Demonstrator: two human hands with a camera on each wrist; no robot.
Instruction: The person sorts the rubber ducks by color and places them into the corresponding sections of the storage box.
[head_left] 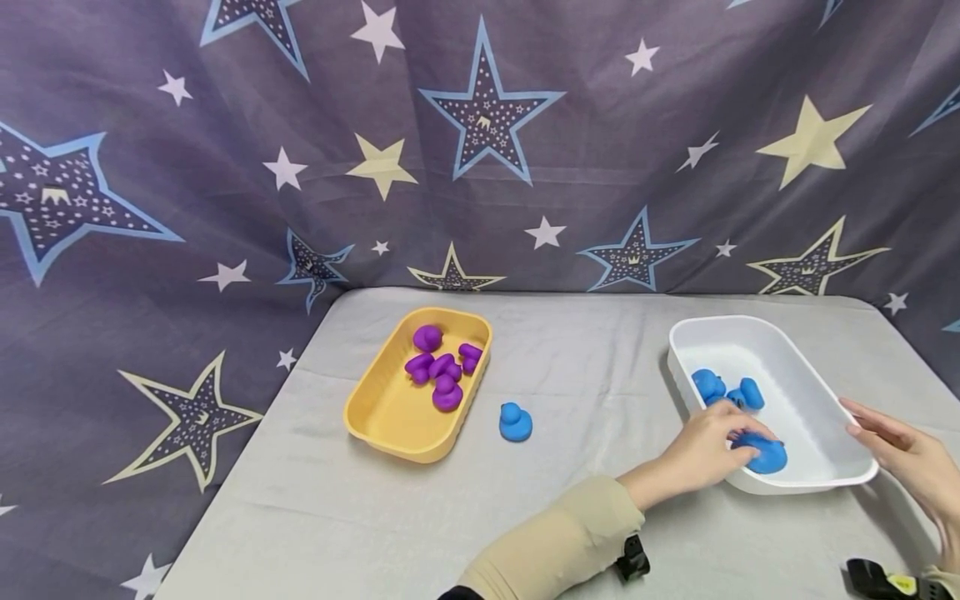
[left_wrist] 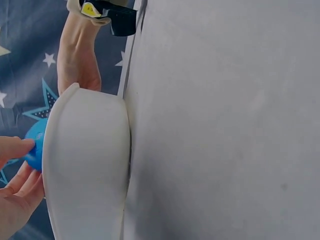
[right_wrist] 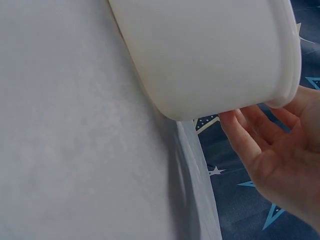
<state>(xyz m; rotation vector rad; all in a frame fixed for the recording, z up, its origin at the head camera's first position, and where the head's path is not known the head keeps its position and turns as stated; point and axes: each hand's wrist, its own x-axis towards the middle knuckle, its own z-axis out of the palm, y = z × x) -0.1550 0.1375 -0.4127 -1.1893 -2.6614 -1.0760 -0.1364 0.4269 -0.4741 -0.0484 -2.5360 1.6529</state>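
In the head view, my left hand pinches a blue rubber duck at the near left side of the white tray. Thumb and fingers of that hand are also on the duck in the left wrist view, beside the tray's rim. Several more blue ducks lie inside the tray, partly hidden by the hand. My right hand touches the tray's right rim with its fingers fairly straight. From the right wrist, its fingertips rest against the tray's outer wall.
Toward the left stands a yellow tray holding several purple ducks. A single blue duck sits on the grey cloth-covered table between the trays. A star-patterned curtain hangs behind the table.
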